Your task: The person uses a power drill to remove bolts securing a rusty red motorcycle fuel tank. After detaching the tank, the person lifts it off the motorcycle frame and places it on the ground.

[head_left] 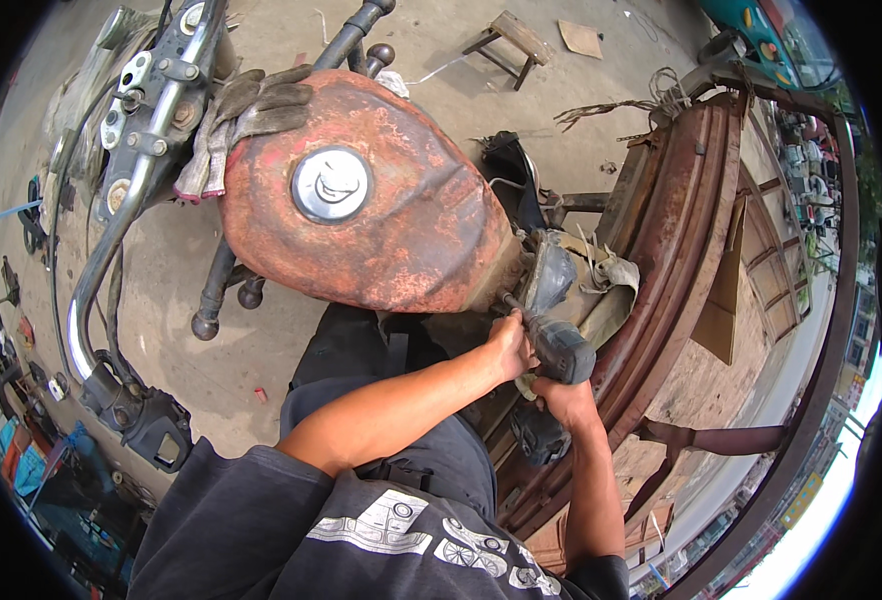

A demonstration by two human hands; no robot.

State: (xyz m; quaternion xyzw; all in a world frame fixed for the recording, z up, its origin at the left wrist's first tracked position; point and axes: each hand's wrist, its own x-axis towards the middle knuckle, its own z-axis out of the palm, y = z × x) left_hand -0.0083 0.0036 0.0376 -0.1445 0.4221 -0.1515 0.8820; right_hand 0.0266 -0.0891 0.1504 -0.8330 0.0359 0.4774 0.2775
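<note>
One dark-grey power drill (561, 348) is held beside the rusty-red metal fuel tank (406, 225). Its rear is clasped by the right hand (569, 403), its front by the left hand (510, 347).

Pretty crusty red-orange fuel tank (401, 230), round silver cap (332, 184) on top, and a dark power driver (563, 348) angled at its narrow rear end.

Mottled rust-red fuel tank (401, 215), dark grey drill (562, 350)
</note>
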